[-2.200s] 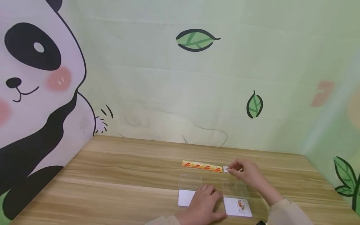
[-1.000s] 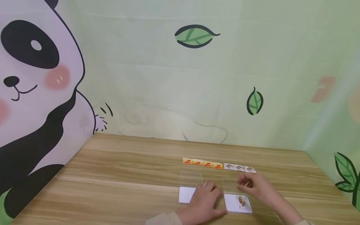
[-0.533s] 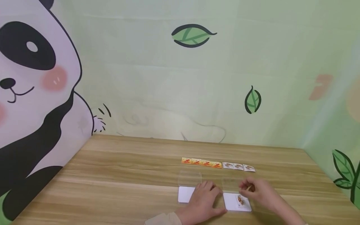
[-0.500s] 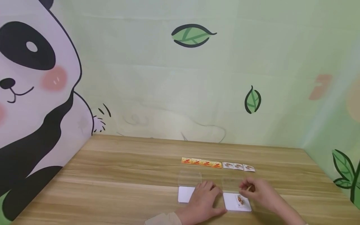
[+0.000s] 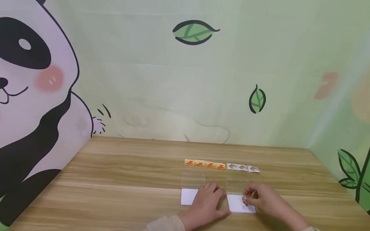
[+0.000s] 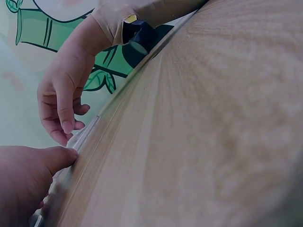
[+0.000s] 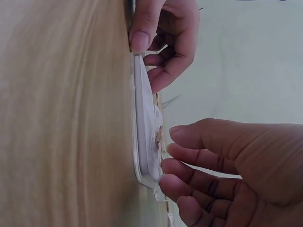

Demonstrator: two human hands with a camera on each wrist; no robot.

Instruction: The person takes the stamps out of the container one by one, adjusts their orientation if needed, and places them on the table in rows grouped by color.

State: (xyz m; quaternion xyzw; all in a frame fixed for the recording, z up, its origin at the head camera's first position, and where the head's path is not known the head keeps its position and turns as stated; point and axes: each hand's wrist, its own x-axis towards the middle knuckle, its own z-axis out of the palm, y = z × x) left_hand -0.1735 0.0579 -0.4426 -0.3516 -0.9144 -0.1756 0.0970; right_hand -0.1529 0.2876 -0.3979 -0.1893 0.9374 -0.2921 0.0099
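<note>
In the head view, my right hand [image 5: 266, 197] is over a small stamp-like picture slip [image 5: 243, 205] lying on the white insert of the right clear flat box [image 5: 233, 204]. The right wrist view has that hand's thumb and fingers [image 7: 187, 137] apart, close beside the slip [image 7: 158, 137]. My left hand [image 5: 206, 202] holds the same box at its left edge, thumb at the near corner. Partly behind that hand lies the left clear box [image 5: 188, 196], also with a white insert. Both clear lids [image 5: 192, 179] are folded back.
Behind the boxes runs a row of small slips: several orange ones [image 5: 204, 163] on the left, then several white ones [image 5: 242, 167]. They lie on a wooden table [image 5: 130, 179]. A printed panda wall [image 5: 196, 80] rises at the table's far edge.
My right hand first set out white slips at the row's right end. It then came back and lowered to the slip in the right box. The left hand stayed in place.
</note>
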